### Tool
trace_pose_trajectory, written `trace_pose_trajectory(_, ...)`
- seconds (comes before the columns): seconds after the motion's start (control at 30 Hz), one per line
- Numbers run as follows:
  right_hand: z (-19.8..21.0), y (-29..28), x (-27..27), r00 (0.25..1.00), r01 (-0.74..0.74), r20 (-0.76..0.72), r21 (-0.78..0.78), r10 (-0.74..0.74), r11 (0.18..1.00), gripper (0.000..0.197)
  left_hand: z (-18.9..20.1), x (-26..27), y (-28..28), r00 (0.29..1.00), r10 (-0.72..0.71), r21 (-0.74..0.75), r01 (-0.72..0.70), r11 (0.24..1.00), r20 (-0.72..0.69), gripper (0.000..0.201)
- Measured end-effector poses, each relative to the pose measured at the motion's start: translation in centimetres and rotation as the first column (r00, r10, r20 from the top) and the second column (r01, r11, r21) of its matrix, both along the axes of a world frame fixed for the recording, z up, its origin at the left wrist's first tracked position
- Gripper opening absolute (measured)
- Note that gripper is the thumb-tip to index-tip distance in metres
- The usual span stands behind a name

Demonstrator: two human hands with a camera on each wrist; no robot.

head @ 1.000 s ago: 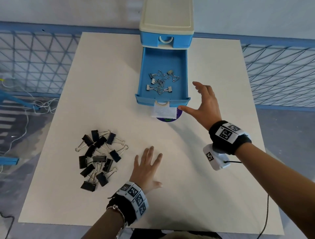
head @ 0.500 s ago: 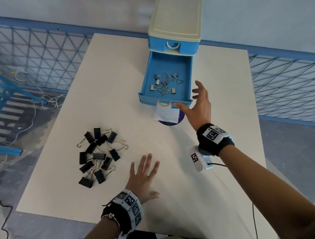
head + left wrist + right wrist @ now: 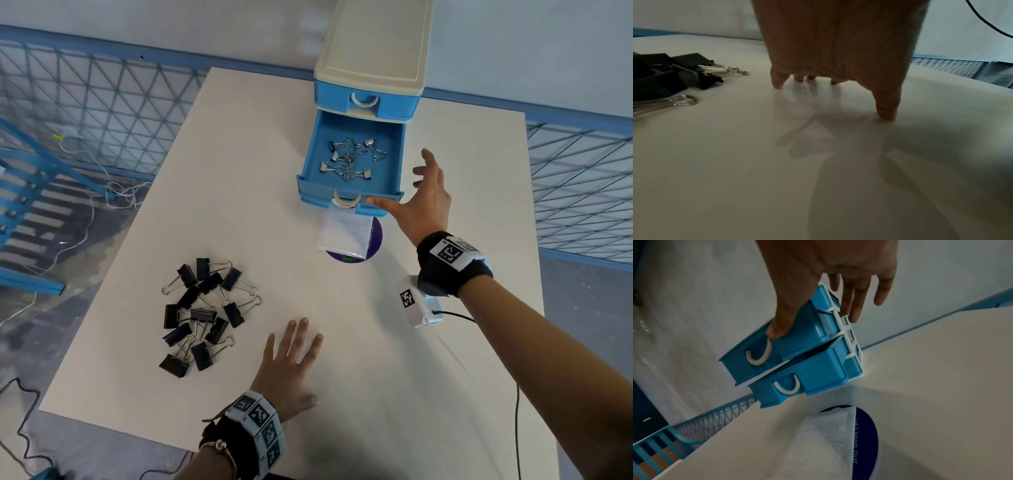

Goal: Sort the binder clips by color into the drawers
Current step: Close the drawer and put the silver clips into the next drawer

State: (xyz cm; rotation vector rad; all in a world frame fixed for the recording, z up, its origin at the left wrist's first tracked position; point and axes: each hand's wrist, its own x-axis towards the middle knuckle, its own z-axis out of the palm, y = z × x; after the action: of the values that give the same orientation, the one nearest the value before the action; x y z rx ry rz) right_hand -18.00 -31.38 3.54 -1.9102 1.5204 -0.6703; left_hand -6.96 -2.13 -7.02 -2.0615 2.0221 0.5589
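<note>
A small blue drawer unit (image 3: pixel 371 61) with a cream top stands at the table's far side. Its middle drawer (image 3: pixel 310 161) is pulled out and holds several silver binder clips (image 3: pixel 349 159). My right hand (image 3: pixel 416 202) is spread, its thumb pressing the front panel of that drawer (image 3: pixel 756 344) beside the cream handle, the fingers straight along the unit's right side. A pile of several black binder clips (image 3: pixel 202 311) lies at the near left. My left hand (image 3: pixel 291 363) rests flat on the table (image 3: pixel 239 171) just right of the black clips (image 3: pixel 674 73), holding nothing.
The lowest drawer (image 3: pixel 807 378) sticks out a little under the open one. A white textured sheet (image 3: pixel 342 233) over a dark purple disc (image 3: pixel 375 236) lies on the table in front of the drawers. Blue mesh railing (image 3: pixel 102 113) borders the table.
My right hand has moved forward from in front of the drawer until its thumb touches the drawer's front. The left hand has stayed flat on the table.
</note>
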Motion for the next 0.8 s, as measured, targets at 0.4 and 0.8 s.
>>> trace_pose_trajectory(0.4, -0.1, -4.0, 1.0, 0.999, 0.005, 0.031, 0.022, -0.006, 1.0, 0.108, 1.2, -1.6, -0.4, 0.996, 0.088, 0.072, -0.086, 0.994, -0.012, 0.119)
trace_pose_trajectory(0.8, -0.6, -7.2, 1.2, 0.998, -0.045, -0.054, 0.003, 0.045, 0.999, 0.111, 1.7, -3.1, -0.3, 0.982, 0.187, 0.146, -0.19, 0.971, 0.032, 0.115)
